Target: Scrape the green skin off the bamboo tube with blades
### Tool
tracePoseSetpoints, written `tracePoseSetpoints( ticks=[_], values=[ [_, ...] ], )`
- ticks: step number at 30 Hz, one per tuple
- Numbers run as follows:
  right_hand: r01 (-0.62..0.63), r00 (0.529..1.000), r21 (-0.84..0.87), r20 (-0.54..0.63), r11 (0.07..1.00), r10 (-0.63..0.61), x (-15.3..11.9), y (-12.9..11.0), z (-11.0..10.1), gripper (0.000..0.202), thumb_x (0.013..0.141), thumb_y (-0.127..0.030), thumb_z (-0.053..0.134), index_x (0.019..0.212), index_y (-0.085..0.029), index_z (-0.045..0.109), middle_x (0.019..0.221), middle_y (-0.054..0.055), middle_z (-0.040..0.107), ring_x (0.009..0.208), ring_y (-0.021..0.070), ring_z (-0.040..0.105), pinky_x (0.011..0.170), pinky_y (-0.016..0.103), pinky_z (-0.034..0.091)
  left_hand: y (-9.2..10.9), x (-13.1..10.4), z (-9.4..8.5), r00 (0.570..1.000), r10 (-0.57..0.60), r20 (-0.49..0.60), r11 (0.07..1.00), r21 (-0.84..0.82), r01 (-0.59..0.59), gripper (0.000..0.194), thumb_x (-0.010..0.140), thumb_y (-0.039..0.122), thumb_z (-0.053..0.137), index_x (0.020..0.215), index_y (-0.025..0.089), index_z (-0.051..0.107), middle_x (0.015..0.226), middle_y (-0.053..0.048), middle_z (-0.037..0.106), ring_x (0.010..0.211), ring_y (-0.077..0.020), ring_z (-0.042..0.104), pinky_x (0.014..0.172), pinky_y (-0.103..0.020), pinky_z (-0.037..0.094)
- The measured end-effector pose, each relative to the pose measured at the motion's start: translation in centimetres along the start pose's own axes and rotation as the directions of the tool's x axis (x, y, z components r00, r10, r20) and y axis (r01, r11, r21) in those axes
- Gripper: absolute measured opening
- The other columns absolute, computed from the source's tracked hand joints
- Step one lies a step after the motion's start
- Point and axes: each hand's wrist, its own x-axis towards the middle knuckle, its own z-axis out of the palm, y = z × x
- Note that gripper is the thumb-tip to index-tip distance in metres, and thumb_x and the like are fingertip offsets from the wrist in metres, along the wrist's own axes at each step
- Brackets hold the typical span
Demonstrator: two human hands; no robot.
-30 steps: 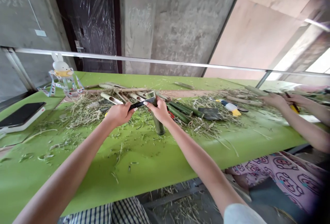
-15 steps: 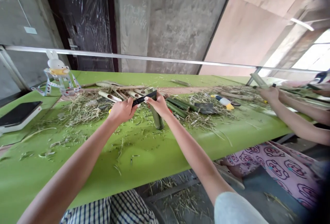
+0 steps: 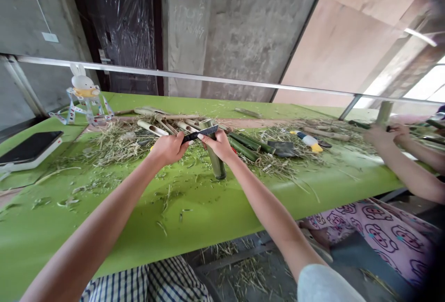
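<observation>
Fingers closed: left hand [image 3: 168,148] on knife [image 3: 206,131], right hand [image 3: 219,146] around bamboo [image 3: 217,166]. Likely shaving step; next stroke calls for steady bamboo.

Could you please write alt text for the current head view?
A person's left hand holds a black knife across a tilted bamboo tube gripped by the right hand at a green table strewn with shavings. Nearby, another person's hands hold a bamboo piece.
</observation>
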Motion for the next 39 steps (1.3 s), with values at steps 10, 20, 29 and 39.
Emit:
tracePoseSetpoints(
  ticks=[10, 20, 29, 39],
  values=[
    [-0.093, 0.984, -0.083, -0.157, 0.992, 0.079, 0.2, 0.2, 0.5, 0.036, 0.071, -0.057, 0.057, 0.077, -0.021, 0.052, 0.051, -0.003, 0.052, 0.043, 0.0141, 0.051, 0.046, 0.028, 0.042, -0.1, 0.0, -0.8, 0.998, -0.058, -0.029, 0.998, 0.023, 0.059, 0.041, 0.088, 0.040, 0.022, 0.101, 0.012, 0.048, 0.077, -0.013, 0.065, 0.068, -0.0282, 0.063, 0.056, -0.033, 0.042],
    [-0.076, 0.991, -0.069, -0.117, 0.995, 0.067, 0.1, -0.2, -0.1, 0.040, 0.067, -0.050, 0.064, 0.087, -0.019, 0.051, 0.058, -0.002, 0.055, 0.051, 0.0143, 0.052, 0.049, 0.027, 0.042, 0.0, 0.2, -0.6, 0.990, -0.105, -0.092, 0.994, 0.019, 0.107, 0.042, 0.090, 0.042, 0.018, 0.097, 0.013, 0.047, 0.073, -0.013, 0.065, 0.064, -0.0269, 0.063, 0.051, -0.030, 0.039],
    [-0.039, 0.999, 0.088, -0.018, 0.995, 0.041, 0.2, -0.2, -0.4, 0.033, 0.066, -0.049, 0.064, 0.065, -0.018, 0.052, 0.056, -0.002, 0.053, 0.052, 0.0124, 0.050, 0.053, 0.027, 0.043, 0.7, 0.2, -0.5, 1.000, -0.015, -0.015, 1.000, 0.015, 0.016, 0.041, 0.088, 0.042, 0.024, 0.102, 0.012, 0.049, 0.080, -0.014, 0.066, 0.072, -0.0292, 0.064, 0.057, -0.033, 0.043],
    [-0.092, 0.978, -0.100, -0.196, 0.991, 0.071, -0.1, -0.3, 0.1, 0.036, 0.071, -0.057, 0.057, 0.071, -0.021, 0.052, 0.046, -0.003, 0.052, 0.043, 0.0150, 0.052, 0.049, 0.028, 0.041, 1.7, -0.1, -1.5, 0.993, -0.117, -0.012, 0.993, -0.004, 0.117, 0.042, 0.089, 0.042, 0.021, 0.099, 0.013, 0.049, 0.075, -0.014, 0.066, 0.072, -0.0290, 0.065, 0.057, -0.033, 0.042]
  ],
)
